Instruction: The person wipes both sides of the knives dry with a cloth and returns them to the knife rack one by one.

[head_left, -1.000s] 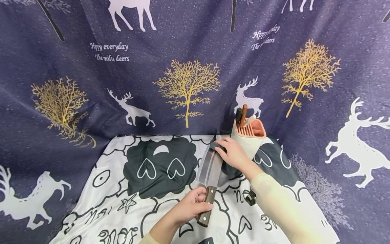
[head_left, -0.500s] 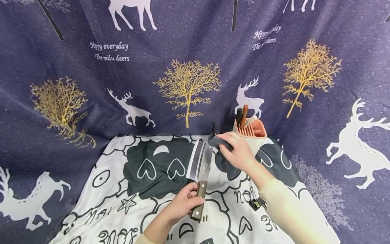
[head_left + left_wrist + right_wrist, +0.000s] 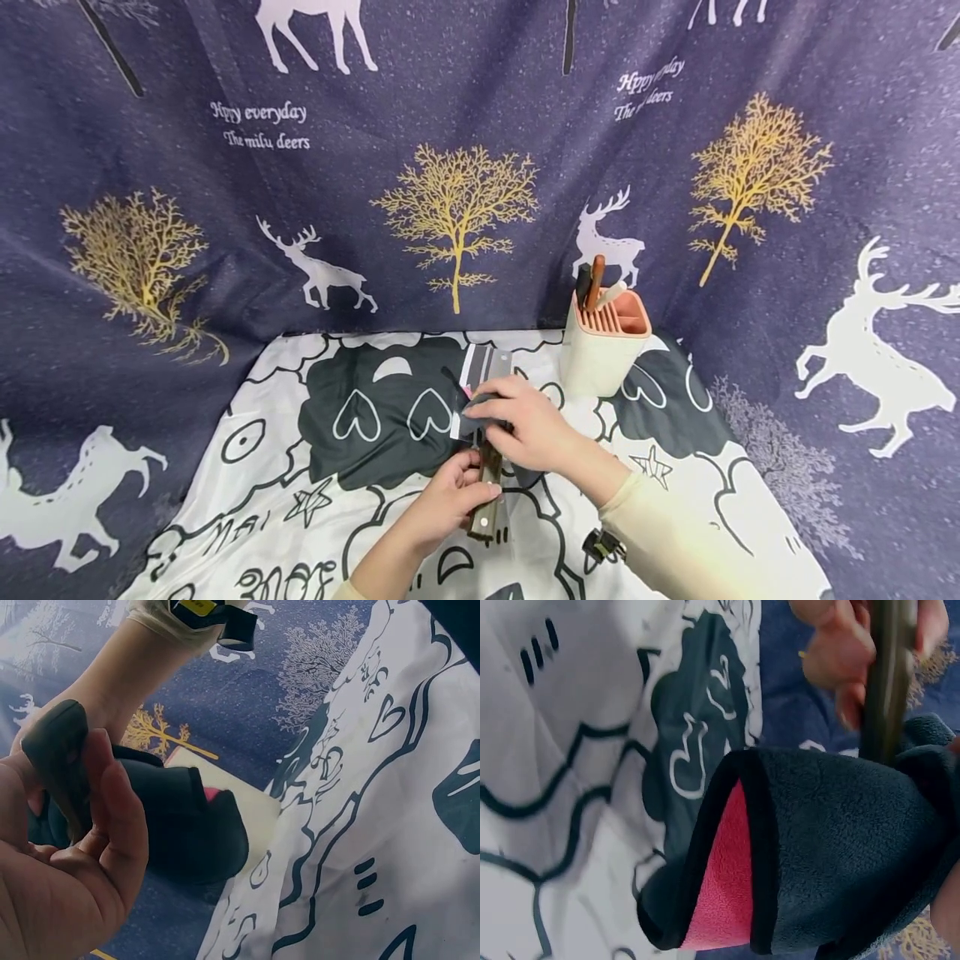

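Note:
A cleaver (image 3: pixel 491 362) with a broad steel blade and a dark wooden handle (image 3: pixel 486 518) points away from me in the head view. My left hand (image 3: pixel 447 503) grips that handle, thumb on top. Folded over the blade close to the handle is a dark grey cloth (image 3: pixel 840 847), pink on its inner side, pinched by my right hand (image 3: pixel 531 427). The cloth and fingers hide the lower part of the blade. In the left wrist view the handle end (image 3: pixel 64 742) sticks up between thumb and fingers, with the cloth (image 3: pixel 191 817) hanging behind it.
A cream knife block (image 3: pixel 596 367) with an orange slotted top stands at the back right, several handles in it. A black-and-white patterned cloth (image 3: pixel 292 433) covers the table. Behind it hangs a dark blue curtain (image 3: pixel 337 192) with deer and trees.
My right hand and the cloth have moved from the blade's far end, off to its right, then toward me onto the blade by the handle. The cleaver has shifted left.

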`<state>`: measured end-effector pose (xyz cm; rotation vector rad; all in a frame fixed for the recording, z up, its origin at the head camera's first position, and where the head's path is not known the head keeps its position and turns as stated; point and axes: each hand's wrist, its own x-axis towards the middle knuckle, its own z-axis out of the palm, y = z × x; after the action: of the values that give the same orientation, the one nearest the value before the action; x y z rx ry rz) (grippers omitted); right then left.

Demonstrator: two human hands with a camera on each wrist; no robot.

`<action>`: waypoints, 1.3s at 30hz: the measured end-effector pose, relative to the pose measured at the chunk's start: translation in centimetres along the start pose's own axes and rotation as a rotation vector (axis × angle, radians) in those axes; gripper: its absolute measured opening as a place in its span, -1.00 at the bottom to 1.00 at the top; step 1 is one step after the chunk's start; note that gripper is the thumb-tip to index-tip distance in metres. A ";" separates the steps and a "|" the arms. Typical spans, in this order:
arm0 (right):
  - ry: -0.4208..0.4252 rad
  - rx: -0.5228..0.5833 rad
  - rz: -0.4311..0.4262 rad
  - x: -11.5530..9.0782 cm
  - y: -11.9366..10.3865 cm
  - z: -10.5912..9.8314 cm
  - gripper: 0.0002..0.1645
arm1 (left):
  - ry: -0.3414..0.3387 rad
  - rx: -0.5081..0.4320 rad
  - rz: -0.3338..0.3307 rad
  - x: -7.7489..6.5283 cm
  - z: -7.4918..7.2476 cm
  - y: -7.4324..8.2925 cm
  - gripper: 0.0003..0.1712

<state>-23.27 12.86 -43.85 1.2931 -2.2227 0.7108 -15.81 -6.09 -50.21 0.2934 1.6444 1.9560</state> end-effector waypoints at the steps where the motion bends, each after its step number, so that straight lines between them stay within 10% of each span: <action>1: -0.015 0.005 0.017 -0.1 -0.2 0.3 -0.62 | 0.005 0.002 0.001 0.0 0.0 0.0 -0.41; 39: -0.026 -0.077 0.406 -1.3 8.1 1.5 -0.61 | -0.126 -0.018 0.089 -0.3 0.2 -1.0 -0.53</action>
<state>-30.09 16.15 -47.37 0.8239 -2.5373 0.7427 -15.21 -5.99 -51.07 0.4805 1.5562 1.9744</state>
